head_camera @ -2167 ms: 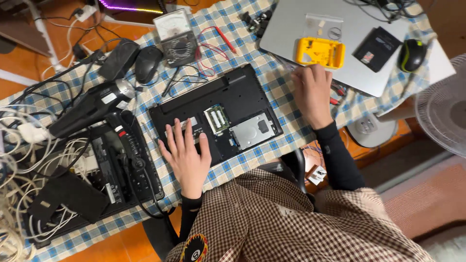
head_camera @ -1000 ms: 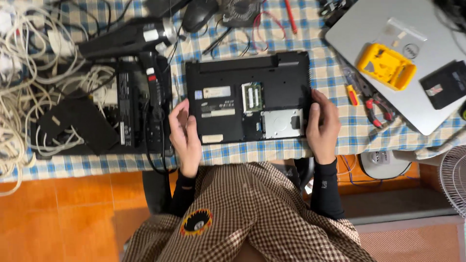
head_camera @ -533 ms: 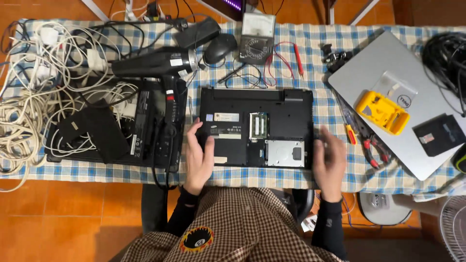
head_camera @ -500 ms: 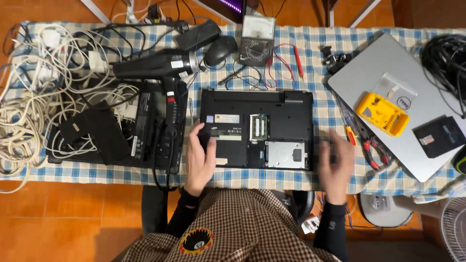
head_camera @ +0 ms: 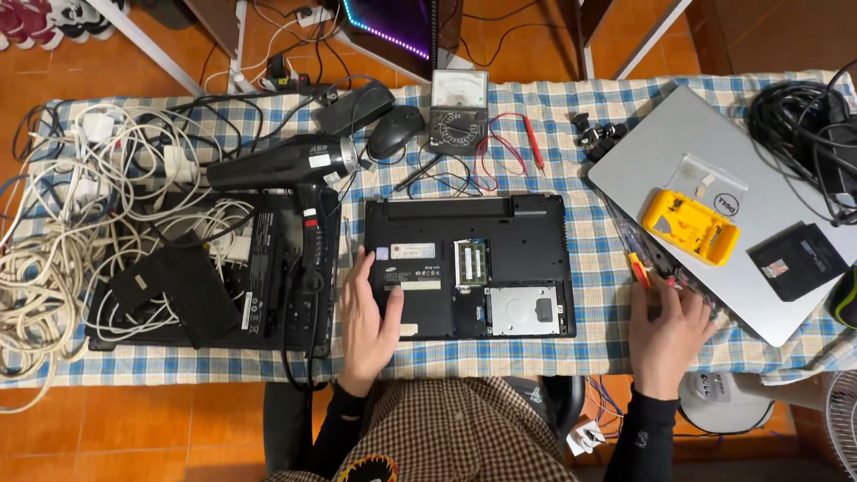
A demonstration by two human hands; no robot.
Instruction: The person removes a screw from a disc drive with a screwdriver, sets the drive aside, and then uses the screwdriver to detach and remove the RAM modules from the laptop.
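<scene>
Our left hand [head_camera: 368, 314] lies open, flat on the black laptop [head_camera: 469, 266]. Our right hand [head_camera: 668, 328], fingers spread, touches pliers [head_camera: 644, 270] beneath the silver laptop [head_camera: 714, 192]; a yellow case [head_camera: 690, 225] sits beyond.

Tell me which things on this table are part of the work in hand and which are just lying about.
In hand:
- black laptop, flipped over with its underside panel off, left hand resting on it
- red-handled tools under the right hand

Lying about:
- hair dryer
- white cables
- mouse
- analog meter
- silver laptop
- yellow case
</scene>
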